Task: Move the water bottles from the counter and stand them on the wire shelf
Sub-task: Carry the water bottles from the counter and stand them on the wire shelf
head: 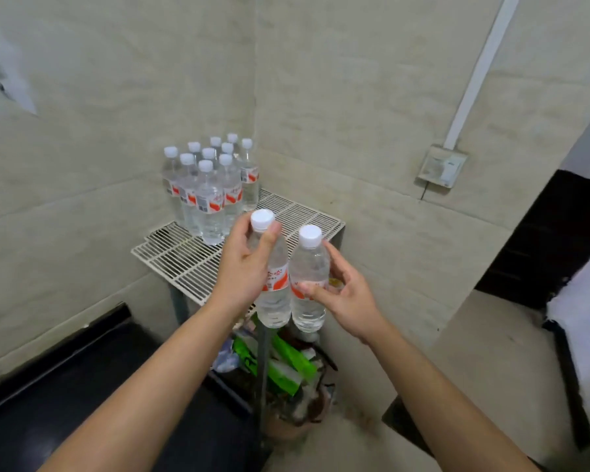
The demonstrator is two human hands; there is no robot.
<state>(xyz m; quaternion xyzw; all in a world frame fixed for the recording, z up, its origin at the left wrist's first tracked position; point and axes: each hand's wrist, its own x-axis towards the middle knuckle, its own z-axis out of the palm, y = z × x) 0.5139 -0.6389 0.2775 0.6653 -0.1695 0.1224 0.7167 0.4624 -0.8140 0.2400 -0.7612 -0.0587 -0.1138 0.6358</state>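
Observation:
My left hand (244, 267) grips a clear water bottle (274, 301) with a white cap and red label, fingers wrapped round its upper part. My right hand (341, 294) holds a second such bottle (309, 267) at its label, thumb in front. Both bottles hang upright side by side in the air, over the front edge of the white wire shelf (307, 216). Several matching bottles (208, 192) stand upright in a cluster at the shelf's back left corner, against the tiled wall.
The shelf's right and front parts show bare wire. A dark counter (65, 386) lies at the lower left. Below the shelf sit green packets (286, 362) and clutter. A wall socket (441, 166) with a conduit is mounted at the right. Dark furniture stands at the far right.

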